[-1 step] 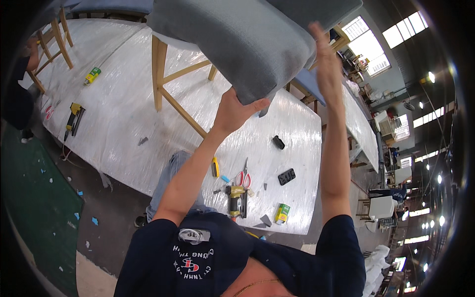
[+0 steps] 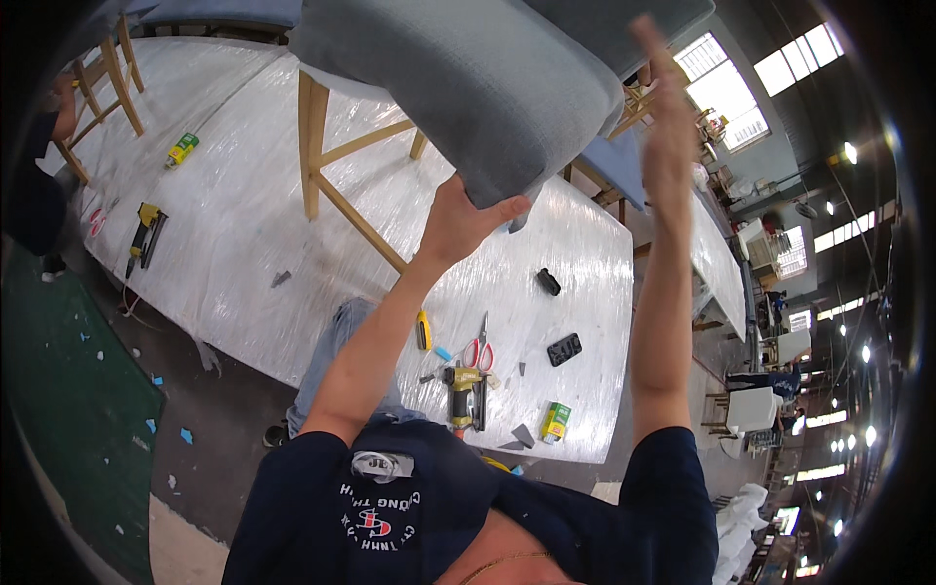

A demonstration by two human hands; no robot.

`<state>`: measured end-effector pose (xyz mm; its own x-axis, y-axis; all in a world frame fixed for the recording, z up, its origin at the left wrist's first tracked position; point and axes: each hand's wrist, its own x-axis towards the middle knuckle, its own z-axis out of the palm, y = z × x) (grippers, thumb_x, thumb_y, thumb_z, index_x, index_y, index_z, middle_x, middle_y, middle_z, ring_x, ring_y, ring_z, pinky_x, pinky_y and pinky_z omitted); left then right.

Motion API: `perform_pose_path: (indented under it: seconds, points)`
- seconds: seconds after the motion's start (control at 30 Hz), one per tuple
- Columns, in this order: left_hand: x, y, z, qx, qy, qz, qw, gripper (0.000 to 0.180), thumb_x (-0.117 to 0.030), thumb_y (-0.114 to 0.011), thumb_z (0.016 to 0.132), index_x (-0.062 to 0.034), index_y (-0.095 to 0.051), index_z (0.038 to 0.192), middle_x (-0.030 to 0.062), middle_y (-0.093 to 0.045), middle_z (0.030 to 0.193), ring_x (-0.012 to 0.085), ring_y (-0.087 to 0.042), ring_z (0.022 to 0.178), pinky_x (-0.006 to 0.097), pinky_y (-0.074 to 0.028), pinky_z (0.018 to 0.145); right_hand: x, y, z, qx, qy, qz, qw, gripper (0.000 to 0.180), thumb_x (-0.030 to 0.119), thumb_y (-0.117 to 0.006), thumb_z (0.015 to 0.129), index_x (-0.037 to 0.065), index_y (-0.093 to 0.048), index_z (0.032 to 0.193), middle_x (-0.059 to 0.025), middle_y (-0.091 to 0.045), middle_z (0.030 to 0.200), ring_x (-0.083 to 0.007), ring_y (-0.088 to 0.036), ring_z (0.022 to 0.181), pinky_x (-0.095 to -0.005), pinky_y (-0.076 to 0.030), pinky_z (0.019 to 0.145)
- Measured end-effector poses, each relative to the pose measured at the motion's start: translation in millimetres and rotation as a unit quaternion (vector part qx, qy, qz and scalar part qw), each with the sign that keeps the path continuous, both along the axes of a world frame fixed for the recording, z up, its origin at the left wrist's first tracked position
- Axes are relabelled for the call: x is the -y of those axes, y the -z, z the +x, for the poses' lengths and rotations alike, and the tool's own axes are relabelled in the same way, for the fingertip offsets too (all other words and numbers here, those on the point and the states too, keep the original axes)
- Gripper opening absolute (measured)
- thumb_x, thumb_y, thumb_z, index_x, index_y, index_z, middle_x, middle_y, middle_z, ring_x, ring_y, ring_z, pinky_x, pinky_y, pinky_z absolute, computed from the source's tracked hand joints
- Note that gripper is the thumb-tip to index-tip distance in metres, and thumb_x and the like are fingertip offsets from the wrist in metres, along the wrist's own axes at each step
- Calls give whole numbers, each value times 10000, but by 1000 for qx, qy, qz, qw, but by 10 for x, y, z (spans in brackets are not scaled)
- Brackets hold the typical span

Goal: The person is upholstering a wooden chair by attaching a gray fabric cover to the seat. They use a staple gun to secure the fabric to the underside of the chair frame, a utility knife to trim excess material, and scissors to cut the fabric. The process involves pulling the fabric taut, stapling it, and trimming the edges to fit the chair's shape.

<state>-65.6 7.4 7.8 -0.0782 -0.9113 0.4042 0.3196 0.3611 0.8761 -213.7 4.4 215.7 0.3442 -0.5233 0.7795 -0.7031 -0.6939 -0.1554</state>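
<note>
Nearest the camera, your dark blue shirt (image 2: 429, 517) fills the lower edge, and both bare forearms rise from it toward the raised work. Your left arm reaches up at a slant; your left hand (image 2: 458, 219) grips the lower corner of the grey upholstered seat (image 2: 468, 78), thumb wrapped under its edge. Your right arm stands nearly vertical; your right hand (image 2: 668, 107) is open, fingers extended and blurred, flat by the seat's right side; contact cannot be confirmed. The seat is held high over the plastic-covered table (image 2: 244, 224), its wooden legs (image 2: 322, 161) angling down to the left. On the table below lie a yellow nail gun (image 2: 466, 392), red-handled scissors (image 2: 479, 349), a yellow utility knife (image 2: 423, 331) and a green box (image 2: 556, 421). Farther left lie a second nail gun (image 2: 144, 237) and a green can (image 2: 181, 149).
</note>
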Motion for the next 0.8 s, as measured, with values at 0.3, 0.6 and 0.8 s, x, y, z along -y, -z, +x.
perform_pose_path:
  seconds: [0.3,0.6,0.8]
  points:
    - [-80,31,-173,-37,-17,-42,998,575,-385,-862,774,53,-661,1088,150,-722,1035,204,-674,977,320,-520,865,271,823,-459,-77,12,-63,995,500,351,-293,1071,57,-601,1333,-153,-590,1373,-317,-490,1344,-430,-281,1158]
    - [-69,100,-12,-9,112,14,994,696,-411,-821,827,53,-545,1267,107,-630,1213,169,-565,1121,304,-441,973,-77,735,56,76,55,-134,987,563,457,-342,1047,38,-620,1301,-192,-616,1308,-332,-526,1292,-442,-349,1109]
    - [73,205,106,14,141,4,990,711,-424,-778,868,42,-480,1315,68,-565,1248,144,-501,1160,277,-374,1024,-27,1917,-406,452,113,117,877,553,495,-582,981,-6,-537,1211,-119,-627,983,-231,-635,991,-343,-465,930]
